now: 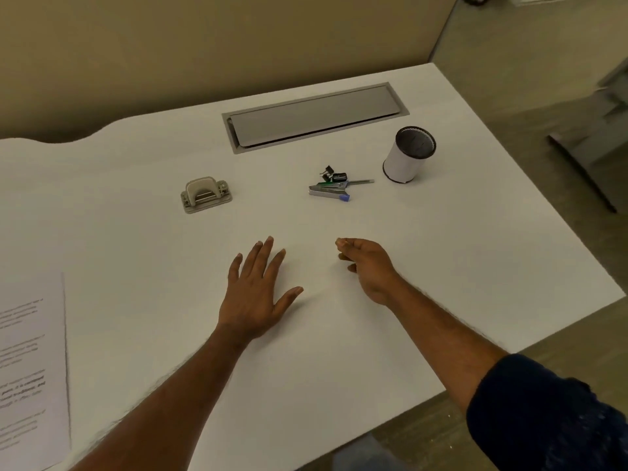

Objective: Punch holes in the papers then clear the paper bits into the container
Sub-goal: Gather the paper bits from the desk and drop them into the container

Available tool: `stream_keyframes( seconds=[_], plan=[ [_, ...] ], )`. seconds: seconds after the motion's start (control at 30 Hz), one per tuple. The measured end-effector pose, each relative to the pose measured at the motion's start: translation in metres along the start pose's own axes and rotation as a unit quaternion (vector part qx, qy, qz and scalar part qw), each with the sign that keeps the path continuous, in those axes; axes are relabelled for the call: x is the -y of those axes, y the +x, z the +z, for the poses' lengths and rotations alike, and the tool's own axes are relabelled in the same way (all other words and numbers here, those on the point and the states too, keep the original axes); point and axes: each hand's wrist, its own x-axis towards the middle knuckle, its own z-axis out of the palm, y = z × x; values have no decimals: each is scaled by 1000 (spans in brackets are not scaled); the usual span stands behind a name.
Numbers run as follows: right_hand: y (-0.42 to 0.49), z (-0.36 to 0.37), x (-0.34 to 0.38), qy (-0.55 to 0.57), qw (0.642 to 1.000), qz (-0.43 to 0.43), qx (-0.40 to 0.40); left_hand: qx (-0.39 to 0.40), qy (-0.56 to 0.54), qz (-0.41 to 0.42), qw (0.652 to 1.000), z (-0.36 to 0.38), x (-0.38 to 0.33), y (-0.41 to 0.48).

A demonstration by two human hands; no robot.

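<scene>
The left hand [253, 294] lies spread flat on the white desk [441, 249]; the right hand [365, 266] curls its fingers together — hole punch [205, 195] beyond the left, container [409, 156] beyond the right, beige wall [204, 62] behind.

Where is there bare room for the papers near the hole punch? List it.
Bare desk lies between the hole punch and the papers, and again right of the right hand, toward the desk's corner. Crowded: the stapler and binder clips beside the container.
</scene>
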Motion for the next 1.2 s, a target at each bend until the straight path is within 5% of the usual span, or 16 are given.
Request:
stream_keyframes(
  seconds=[0.27, 0.43, 0.6, 0.9, 1.2],
  plan=[
    [43, -76, 68, 25, 996, -50, -69, -11, -8, 43, 999, -4, -45, 66],
    [84, -124, 115, -50, 975, -161, -146, 1, 1, 57, 998, 4, -59, 91],
    [134, -156, 145, -226, 928, -240, -175, 14, 5, 58, 998, 13, -68, 104],
    [179, -177, 164, -530, 804, -250, -95, 18, 10, 57, 998, 23, -68, 118],
    [181, -176, 174, -619, 743, -235, -97, 20, 23, 38, 999, 19, -61, 123]
  ],
)
